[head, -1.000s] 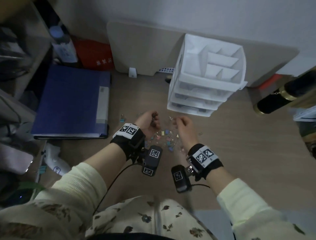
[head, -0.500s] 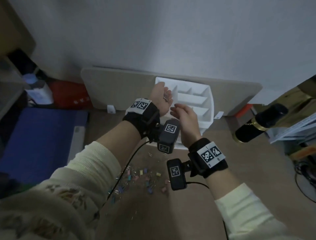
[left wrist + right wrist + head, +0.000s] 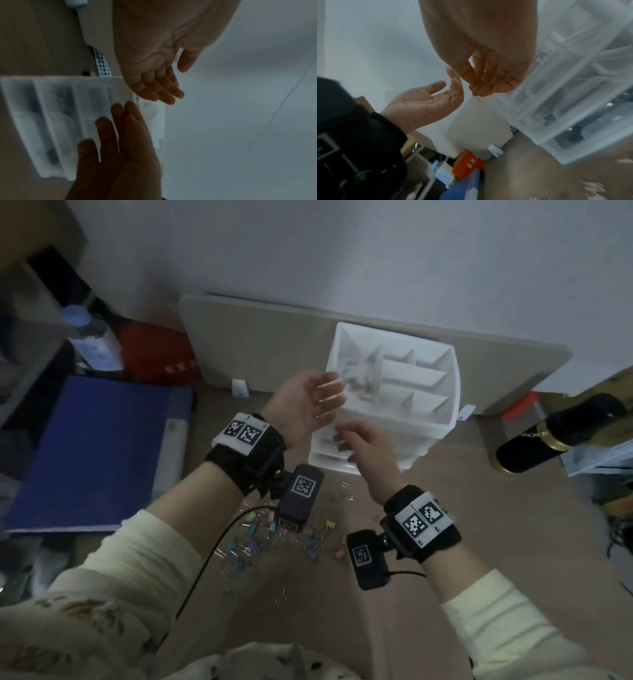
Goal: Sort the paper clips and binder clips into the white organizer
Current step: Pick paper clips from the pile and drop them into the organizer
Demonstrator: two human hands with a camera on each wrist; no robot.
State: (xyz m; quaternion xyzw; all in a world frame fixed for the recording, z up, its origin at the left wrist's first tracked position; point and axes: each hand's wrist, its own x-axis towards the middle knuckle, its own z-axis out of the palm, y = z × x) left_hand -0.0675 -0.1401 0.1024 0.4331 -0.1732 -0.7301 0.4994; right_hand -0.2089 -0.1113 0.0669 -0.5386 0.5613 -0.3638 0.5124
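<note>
Paper clips [image 3: 356, 380] lie jumbled in organizer's [image 3: 442, 419] long left compartment.

The left hand [image 3: 305, 402], palm up with fingers straight, reaches the left edge of the white plastic compartmented organizer [image 3: 431, 419], where blurred metal paper clips [image 3: 356, 381] show. The right hand [image 3: 368, 455] hovers loosely before its drawers, and small pastel binder clips [image 3: 274, 537] litter the wooden worktop [image 3: 479, 542].

Lifted from the clip pile on the counter [image 3: 445, 508] to the white organizer [image 3: 428, 419]; left hand [image 3: 305, 402] opened, spilling paper clips [image 3: 356, 380] into its top left compartment; right hand [image 3: 368, 453] drawn back.
</note>
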